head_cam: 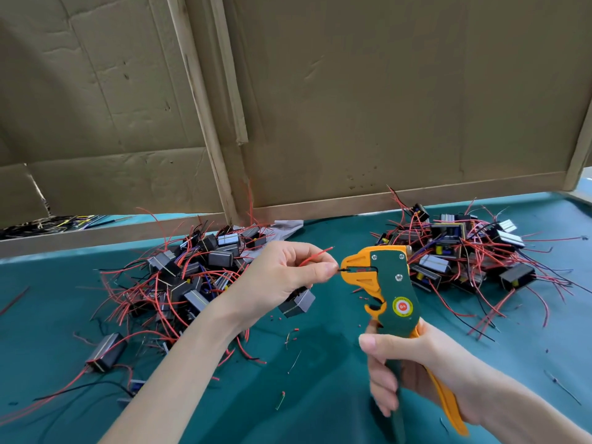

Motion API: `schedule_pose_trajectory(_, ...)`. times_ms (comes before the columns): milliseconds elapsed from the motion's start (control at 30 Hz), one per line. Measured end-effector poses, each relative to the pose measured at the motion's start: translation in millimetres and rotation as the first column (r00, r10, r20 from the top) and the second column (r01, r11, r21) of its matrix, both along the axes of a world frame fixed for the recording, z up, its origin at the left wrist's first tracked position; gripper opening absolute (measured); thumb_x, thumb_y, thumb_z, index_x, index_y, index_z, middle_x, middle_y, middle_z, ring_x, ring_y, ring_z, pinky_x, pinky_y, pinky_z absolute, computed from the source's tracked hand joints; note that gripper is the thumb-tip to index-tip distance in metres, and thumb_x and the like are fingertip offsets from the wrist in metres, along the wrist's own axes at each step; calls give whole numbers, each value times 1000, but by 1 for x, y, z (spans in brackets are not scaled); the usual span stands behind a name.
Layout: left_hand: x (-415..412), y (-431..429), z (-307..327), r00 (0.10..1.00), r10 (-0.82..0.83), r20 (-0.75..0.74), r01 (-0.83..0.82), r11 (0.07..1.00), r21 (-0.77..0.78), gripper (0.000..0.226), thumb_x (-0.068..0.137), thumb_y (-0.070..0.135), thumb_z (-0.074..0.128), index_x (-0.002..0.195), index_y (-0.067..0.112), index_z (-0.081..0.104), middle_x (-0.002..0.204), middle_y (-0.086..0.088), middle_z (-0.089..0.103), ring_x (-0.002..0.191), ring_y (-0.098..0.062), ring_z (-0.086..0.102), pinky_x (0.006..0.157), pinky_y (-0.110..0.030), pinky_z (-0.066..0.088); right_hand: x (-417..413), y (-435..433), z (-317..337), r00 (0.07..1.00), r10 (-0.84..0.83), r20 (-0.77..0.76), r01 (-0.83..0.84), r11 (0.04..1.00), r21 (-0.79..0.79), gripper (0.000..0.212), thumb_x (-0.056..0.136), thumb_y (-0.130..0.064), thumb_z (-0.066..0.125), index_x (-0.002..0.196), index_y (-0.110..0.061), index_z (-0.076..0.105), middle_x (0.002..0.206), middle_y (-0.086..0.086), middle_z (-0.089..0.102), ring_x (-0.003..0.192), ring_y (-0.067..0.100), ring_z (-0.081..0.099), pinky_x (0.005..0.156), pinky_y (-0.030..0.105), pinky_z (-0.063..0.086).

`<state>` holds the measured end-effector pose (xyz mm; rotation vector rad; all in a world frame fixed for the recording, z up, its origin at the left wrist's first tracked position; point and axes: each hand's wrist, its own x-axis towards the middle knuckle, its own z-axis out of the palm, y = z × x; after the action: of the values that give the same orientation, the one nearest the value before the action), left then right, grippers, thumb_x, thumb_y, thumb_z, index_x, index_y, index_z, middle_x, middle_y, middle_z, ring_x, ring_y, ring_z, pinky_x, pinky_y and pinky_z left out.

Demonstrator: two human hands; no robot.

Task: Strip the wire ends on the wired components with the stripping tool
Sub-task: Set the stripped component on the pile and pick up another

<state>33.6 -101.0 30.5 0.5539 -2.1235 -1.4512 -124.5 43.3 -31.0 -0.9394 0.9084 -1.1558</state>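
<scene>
Right hand (413, 363) grips the stripping tool (387, 290) upright; left hand (282, 277) pinches a black wire (342, 270) at its jaws.

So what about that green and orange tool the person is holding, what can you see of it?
The stripping tool looks like plastic: a green body with three silvery rivets and a round yellow and red sticker, an orange beak-like head, and one green and one orange handle, spread apart. It stands upright above the table, head pointing left. The right hand grips the handles; a thin dark wire, pinched by the left hand, enters its jaws.
</scene>
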Motion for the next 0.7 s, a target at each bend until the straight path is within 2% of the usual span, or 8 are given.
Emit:
schedule_pose_trajectory(133,1,-1,-6,1000,0,-29,0,1000,3,8,89,16,64,82,18,63,67,11,61,62,-5,48,61,-11,40,14,1,3,981,-194,-3,193,976,97,49,60,-37,84,53,-13,42,44,7,29,35,18,31,41,26,34)
schedule_pose_trajectory(200,-3,1,-13,999,16,-47,-15,1000,9,10,90,23,58,81,18,58,67,12,62,61,-6,44,61,-12,39,15,-1,1,974,-222,36,217,970,108,50,58,-39,84,53,-14,41,44,5,27,34,18,28,39,25,33)
schedule_pose_trajectory(267,-7,2,-20,997,33,-74,-30,999,42,21,88,34,49,78,17,56,65,10,58,58,-6,39,57,-12,35,13,-4,-3,977,-138,165,130,990,63,41,63,-31,86,59,-11,51,50,10,39,41,24,43,46,34,45)
schedule_pose_trajectory(333,-10,0,-25,993,87,-76,-82,994,65,30,91,41,42,76,17,51,62,8,44,56,-6,34,60,-14,35,8,-10,-7,960,-66,272,74,997,-17,30,68,-20,86,72,-8,59,64,15,51,60,31,55,63,43,52)
schedule_pose_trajectory(400,-10,-3,-31,988,153,-3,-153,988,16,36,98,48,39,77,19,43,65,10,33,59,-7,33,72,-25,37,2,-14,-11,966,-72,248,88,995,-54,28,69,-15,85,79,-8,60,72,17,54,70,34,57,72,45,52)
schedule_pose_trajectory(467,-9,-4,-39,978,192,82,-190,981,-37,35,92,54,32,79,21,37,69,12,32,64,-7,34,79,-31,37,-3,-16,-15,975,-84,205,98,993,-62,28,69,-15,85,81,-8,60,74,18,55,72,35,58,74,47,52)
schedule_pose_trajectory(600,-11,1,-53,961,240,137,-220,965,-145,28,100,37,31,80,19,41,69,12,34,65,-5,34,70,-26,32,-7,-17,-20,984,-60,169,66,997,-34,24,73,-16,81,82,-9,59,77,18,57,75,36,60,78,47,51)
schedule_pose_trajectory(700,-12,2,-49,968,246,49,-236,959,-155,25,101,19,41,77,18,48,64,10,37,58,-6,34,59,-21,30,-7,-16,-21,989,-22,147,27,999,-32,22,77,-16,79,82,-9,59,78,19,58,76,35,59,80,47,51)
